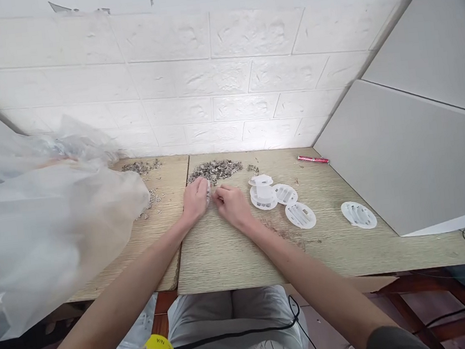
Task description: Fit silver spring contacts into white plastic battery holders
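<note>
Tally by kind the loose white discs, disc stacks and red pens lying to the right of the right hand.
Loose white discs: 3
Stack of white discs: 1, its layers too blurred to count
Red pen: 1
Total: 5, stack counted as one

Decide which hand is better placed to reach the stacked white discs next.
Right, probably: the right hand is nearer the stacked white discs, while the left hand is farther away, holding a white piece.
</note>
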The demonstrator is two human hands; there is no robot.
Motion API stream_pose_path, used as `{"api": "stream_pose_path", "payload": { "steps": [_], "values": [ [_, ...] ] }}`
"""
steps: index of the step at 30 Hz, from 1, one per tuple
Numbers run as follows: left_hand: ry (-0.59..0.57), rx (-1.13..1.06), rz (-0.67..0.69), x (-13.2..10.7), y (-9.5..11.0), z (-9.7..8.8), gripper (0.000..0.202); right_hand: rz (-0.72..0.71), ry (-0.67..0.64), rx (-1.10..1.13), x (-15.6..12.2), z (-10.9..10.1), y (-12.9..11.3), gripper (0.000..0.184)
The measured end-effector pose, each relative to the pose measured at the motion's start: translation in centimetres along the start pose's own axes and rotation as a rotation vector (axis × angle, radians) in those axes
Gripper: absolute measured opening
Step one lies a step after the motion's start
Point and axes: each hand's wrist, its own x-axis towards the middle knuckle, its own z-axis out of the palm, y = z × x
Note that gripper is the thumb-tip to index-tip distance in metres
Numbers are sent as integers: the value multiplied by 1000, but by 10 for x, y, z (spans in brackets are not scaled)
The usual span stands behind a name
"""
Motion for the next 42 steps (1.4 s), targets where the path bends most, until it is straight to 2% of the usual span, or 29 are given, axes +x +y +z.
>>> {"api": "stream_pose_path", "payload": {
  "steps": [19, 36, 42],
  "values": [
    [4, 26, 1, 1, -2, 2, 32, 80, 30, -35, -2, 1, -4, 19],
    [10, 16, -34, 0, 1, 3, 32, 129, -22, -114, -3, 0, -10, 23],
    [7, 31, -45, 0, 1, 2, 31, 104, -11, -112, -4, 1, -9, 23]
  ]
}}
